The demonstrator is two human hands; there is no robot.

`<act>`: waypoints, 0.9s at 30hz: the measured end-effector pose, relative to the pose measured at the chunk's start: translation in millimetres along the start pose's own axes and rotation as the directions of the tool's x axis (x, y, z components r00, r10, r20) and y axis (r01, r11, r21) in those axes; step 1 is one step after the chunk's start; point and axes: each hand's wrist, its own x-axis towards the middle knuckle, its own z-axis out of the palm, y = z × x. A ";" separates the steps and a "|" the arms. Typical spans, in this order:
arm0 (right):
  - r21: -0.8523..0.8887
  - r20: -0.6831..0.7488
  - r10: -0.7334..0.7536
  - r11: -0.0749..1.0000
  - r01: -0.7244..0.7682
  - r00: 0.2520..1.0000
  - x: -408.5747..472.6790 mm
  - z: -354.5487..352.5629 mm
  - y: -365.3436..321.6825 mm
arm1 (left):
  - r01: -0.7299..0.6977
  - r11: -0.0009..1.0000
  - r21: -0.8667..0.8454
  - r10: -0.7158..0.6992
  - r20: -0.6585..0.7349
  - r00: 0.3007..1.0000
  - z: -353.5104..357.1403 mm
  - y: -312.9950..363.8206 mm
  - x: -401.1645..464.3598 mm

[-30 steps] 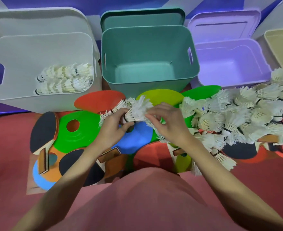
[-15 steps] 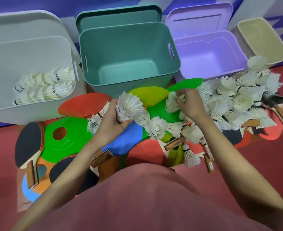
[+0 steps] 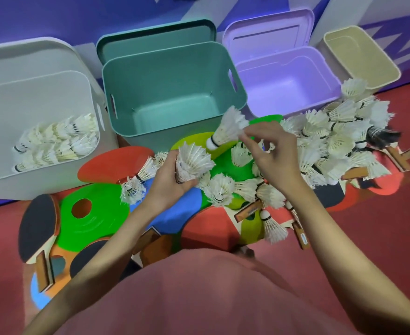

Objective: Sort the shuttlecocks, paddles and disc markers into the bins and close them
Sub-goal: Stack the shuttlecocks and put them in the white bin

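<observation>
My left hand (image 3: 169, 182) grips a stack of nested white shuttlecocks (image 3: 192, 164) over the blue disc marker (image 3: 175, 213). My right hand (image 3: 271, 153) pinches a single shuttlecock (image 3: 228, 128) by its feathers, cork pointing down-left, just in front of the teal bin (image 3: 170, 66). A big heap of shuttlecocks (image 3: 339, 139) lies to the right on the floor. The white bin (image 3: 30, 97) on the left holds rows of shuttlecocks (image 3: 56, 141). Disc markers, among them a green one (image 3: 95, 213) and a red one (image 3: 114, 163), and a black paddle (image 3: 38, 226) lie scattered in front of me.
The purple bin (image 3: 286, 78) and the beige bin (image 3: 361, 54) stand at the back right with nothing visible inside. Lids lean behind the white, teal and purple bins. More paddles with wooden handles (image 3: 397, 158) lie under the shuttlecock heap on the red floor.
My right hand has lifted one shuttlecock out of the heap and brought it left toward the stack. My left hand keeps holding its stack in roughly the same place.
</observation>
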 end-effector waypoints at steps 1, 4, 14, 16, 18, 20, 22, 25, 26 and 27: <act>0.021 0.053 -0.031 0.999 0.030 0.998 -3.8 3.6 -2.2 | 0.000 1.000 0.000 0.000 0.003 1.000 1.9 2.4 2.2; 0.045 0.215 -0.096 0.995 0.088 0.972 -14.5 16.9 -0.1 | 0.005 0.999 -0.045 -0.004 0.020 1.000 5.4 7.5 7.8; -0.069 0.094 0.256 0.966 -0.250 0.962 -12.3 29.3 40.7 | 0.062 0.996 -0.067 -0.067 -0.075 0.995 -3.5 1.5 -1.3; -0.334 0.195 0.405 0.884 -0.328 0.893 -3.5 31.3 67.5 | 0.062 0.996 -0.064 -0.067 -0.084 0.994 -4.8 1.7 -1.2; -0.539 0.333 0.465 0.808 -0.239 0.820 2.6 37.1 80.5 | 0.042 0.998 -0.048 -0.046 -0.094 0.995 -5.3 2.9 -0.5; -0.636 0.380 0.473 0.758 -0.147 0.795 5.7 42.7 80.9 | 0.037 0.999 -0.038 -0.040 -0.085 0.996 -6.3 2.8 0.2; -0.680 0.376 0.443 0.729 -0.082 0.814 5.5 45.3 80.3 | 0.038 0.998 -0.043 -0.041 -0.072 0.997 -8.2 4.0 -0.1; -0.681 0.337 0.411 0.727 -0.082 0.847 6.7 40.5 75.7 | 0.021 0.999 -0.033 -0.023 -0.062 0.998 -11.4 2.5 -0.7; -0.676 0.315 0.384 0.732 -0.079 0.868 7.1 36.8 74.5 | 0.018 1.000 -0.024 -0.019 -0.057 0.998 -12.5 2.6 -1.1; -0.674 0.288 0.342 0.736 -0.064 0.894 7.5 32.7 71.2 | 0.015 1.000 -0.018 -0.016 -0.048 0.999 -13.3 2.2 -1.3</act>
